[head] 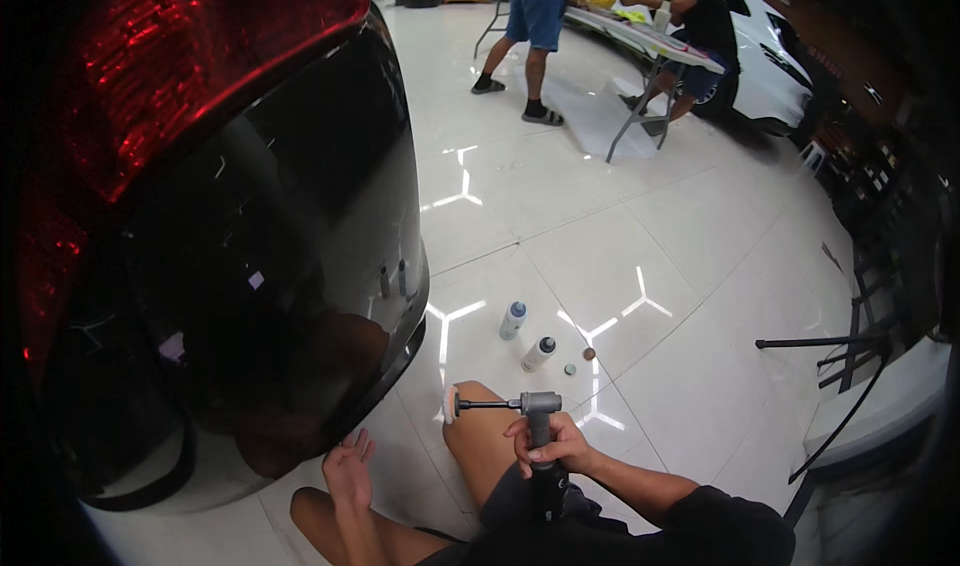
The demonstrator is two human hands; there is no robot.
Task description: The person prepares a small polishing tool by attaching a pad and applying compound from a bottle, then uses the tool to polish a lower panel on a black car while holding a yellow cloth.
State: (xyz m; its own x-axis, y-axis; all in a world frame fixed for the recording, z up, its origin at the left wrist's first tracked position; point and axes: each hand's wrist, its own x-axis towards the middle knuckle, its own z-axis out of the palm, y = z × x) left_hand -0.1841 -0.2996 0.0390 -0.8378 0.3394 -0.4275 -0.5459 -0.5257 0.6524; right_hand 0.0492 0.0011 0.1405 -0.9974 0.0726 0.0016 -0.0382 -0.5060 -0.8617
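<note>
My right hand (551, 446) is closed around the grip of a cordless mini polisher (541, 405), whose long shaft points left and ends in a small round polishing pad (451, 405) over my knee. My left hand (349, 470) is empty, palm up with fingers apart, by the lower edge of a glossy black car bumper (360, 266); whether it touches the bumper I cannot tell. Above the bumper is a red tail light (225, 48). Two bottles stand on the floor, one with a blue top (514, 321) and one with a dark top (538, 354).
Two small round pads or caps (570, 369) lie beside the bottles on the glossy tiled floor (675, 213). Two people stand at a folding table (645, 37) near a white car (772, 78). A black stand leg (817, 341) juts in at right.
</note>
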